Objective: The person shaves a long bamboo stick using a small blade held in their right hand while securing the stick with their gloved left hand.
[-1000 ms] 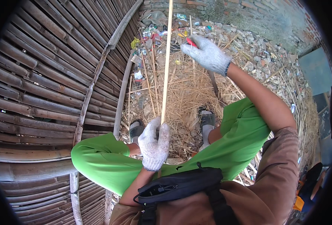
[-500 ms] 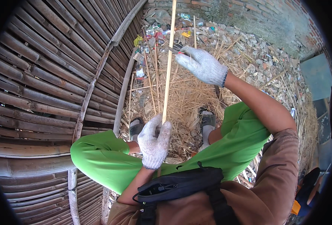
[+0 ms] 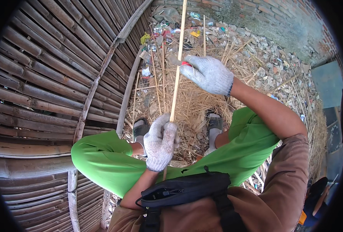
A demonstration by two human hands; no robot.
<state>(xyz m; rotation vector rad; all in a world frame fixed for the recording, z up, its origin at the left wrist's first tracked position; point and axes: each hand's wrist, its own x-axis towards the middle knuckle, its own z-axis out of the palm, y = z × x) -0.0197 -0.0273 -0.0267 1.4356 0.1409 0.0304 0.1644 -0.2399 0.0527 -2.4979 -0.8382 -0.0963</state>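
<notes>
A long, pale bamboo strip (image 3: 180,50) runs upright through the middle of the view, from the top edge down into my left hand (image 3: 159,143). That hand wears a whitish knitted glove, its fingers wrapped round the strip's lower part. Higher up, my right hand (image 3: 212,75), gloved too, is closed on a small knife (image 3: 185,63). Only a bit of its red handle and a blurred grey blade show. The blade lies at the strip, and a thin curled shaving hangs by the fingers.
Shavings (image 3: 190,104) and rubble cover the ground between my sandalled feet. Slimmer strips (image 3: 154,81) lie ahead on the left. A bamboo slat wall (image 3: 43,89) stands close on the left, a brick wall (image 3: 264,23) at the back. A black bag (image 3: 187,189) sits across my front.
The strip's top has tilted slightly right. My right hand has come a little lower, and more of the red handle shows beside the strip. My left hand has barely shifted.
</notes>
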